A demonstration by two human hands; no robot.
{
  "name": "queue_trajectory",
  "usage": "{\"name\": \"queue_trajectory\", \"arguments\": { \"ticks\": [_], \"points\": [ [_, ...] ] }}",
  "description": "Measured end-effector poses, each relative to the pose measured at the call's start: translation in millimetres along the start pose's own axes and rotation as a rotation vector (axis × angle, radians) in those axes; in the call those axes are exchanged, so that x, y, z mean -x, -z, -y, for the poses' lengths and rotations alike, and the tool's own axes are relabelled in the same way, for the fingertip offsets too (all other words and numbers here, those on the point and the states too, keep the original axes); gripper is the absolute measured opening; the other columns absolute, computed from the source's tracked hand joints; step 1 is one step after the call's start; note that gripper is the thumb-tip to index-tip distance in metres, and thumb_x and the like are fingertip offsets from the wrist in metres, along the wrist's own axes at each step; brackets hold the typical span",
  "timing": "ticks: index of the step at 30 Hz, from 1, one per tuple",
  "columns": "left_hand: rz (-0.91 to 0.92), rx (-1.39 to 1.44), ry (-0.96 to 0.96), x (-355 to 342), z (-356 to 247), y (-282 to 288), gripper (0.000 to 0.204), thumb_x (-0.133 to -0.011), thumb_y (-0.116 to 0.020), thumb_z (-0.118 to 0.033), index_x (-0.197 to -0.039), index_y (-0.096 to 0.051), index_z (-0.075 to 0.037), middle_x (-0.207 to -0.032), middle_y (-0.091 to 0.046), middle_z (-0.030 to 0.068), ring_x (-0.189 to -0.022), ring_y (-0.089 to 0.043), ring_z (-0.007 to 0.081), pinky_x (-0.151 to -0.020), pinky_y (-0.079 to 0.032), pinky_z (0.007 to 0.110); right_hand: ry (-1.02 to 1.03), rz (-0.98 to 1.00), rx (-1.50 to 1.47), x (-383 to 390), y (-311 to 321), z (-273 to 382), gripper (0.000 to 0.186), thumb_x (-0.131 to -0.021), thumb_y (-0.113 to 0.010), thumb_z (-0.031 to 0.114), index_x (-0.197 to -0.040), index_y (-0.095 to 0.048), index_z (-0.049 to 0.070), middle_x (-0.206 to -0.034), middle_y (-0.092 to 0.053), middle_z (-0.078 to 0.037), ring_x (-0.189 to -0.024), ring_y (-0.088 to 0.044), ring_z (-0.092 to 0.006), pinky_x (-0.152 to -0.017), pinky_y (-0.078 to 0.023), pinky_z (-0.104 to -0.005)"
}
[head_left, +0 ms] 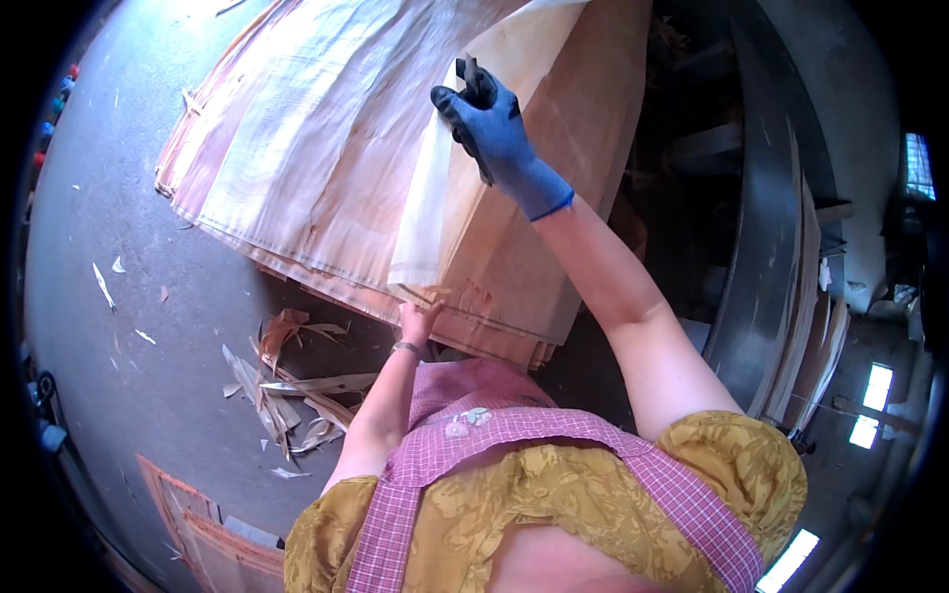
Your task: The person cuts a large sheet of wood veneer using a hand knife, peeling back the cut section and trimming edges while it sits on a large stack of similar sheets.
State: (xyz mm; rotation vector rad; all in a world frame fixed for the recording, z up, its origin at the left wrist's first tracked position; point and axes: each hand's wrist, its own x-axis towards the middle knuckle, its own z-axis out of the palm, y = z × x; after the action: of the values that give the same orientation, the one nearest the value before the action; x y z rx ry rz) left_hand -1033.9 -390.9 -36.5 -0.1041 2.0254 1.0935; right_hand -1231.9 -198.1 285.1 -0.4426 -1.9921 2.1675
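Observation:
A broad stack of thin wood veneer sheets (297, 168) spreads out in front of me, pale and wrinkled on top. Toward its right side a pale veneer strip (425, 217) stands folded up from the sheet below. At the near edge my bare left hand (420, 321) pinches the veneer close to the strip's lower end; its fingertips are partly hidden. Farther away, my right hand (499, 133), in a blue glove with black-coated fingers, is closed above the stack beside the raised strip. A small greyish flat piece (471, 71) shows between its fingers, its kind unclear.
Torn veneer scraps (297, 390) lie heaped on the grey floor (109, 247) left of the stack. More reddish sheets (213, 524) sit at the lower left. A dark metal structure (761, 217) stands on the right, with veneer pieces (816, 346) leaning beside it.

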Motion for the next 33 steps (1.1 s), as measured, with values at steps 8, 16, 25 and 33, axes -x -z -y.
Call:
{"name": "queue_trajectory", "arguments": {
  "ticks": [8,16,25,33],
  "points": [
    [-0.472,0.578,-0.223,-30.8,29.7,-39.5,0.035,-0.085,-0.067,-0.035,-0.104,-0.061,-0.007,-0.087,-0.061,0.0023,-0.071,-0.056,0.0128,-0.052,-0.045,0.029,-0.191,0.016,-0.036,76.9,32.4,-52.8,0.035,-0.095,-0.057,0.032,-0.121,-0.06,0.009,-0.072,-0.06,0.0,-0.051,-0.046,-0.0037,-0.045,-0.035,-0.019],
    [0.013,0.72,0.155,87.4,-117.8,86.1,0.029,-0.086,-0.068,-0.032,-0.081,-0.062,-0.004,-0.062,-0.054,-0.0006,-0.049,-0.049,0.0086,-0.041,-0.039,0.026,-0.713,0.123,0.175,216.7,103.3,-157.1,0.036,-0.096,-0.051,0.038,-0.115,-0.062,0.009,-0.084,-0.067,-0.004,-0.056,-0.054,-0.0069,-0.045,-0.037,-0.0191],
    [0.044,0.775,0.064,141.1,-178.9,115.9,0.031,-0.084,-0.071,-0.031,-0.079,-0.063,-0.002,-0.061,-0.055,0.001,-0.046,-0.048,0.0081,-0.039,-0.035,0.024,-0.584,0.036,-0.02,179.5,14.8,-108.6,0.045,-0.09,-0.056,0.051,-0.098,-0.062,0.007,-0.083,-0.068,-0.01,-0.052,-0.058,-0.0111,-0.036,-0.03,-0.0209],
    [0.072,0.698,-0.071,157.2,-184.6,112.8,0.029,-0.087,-0.068,-0.029,-0.087,-0.063,0.0,-0.074,-0.061,0.0035,-0.06,-0.056,0.0086,-0.052,-0.046,0.022,-0.602,-0.124,-0.086,178.8,7.1,-82.5,0.043,-0.081,-0.068,0.053,-0.076,-0.053,0.013,-0.056,-0.043,0.001,-0.039,-0.034,-0.0075,-0.035,-0.026,-0.0239]
  ]
}}
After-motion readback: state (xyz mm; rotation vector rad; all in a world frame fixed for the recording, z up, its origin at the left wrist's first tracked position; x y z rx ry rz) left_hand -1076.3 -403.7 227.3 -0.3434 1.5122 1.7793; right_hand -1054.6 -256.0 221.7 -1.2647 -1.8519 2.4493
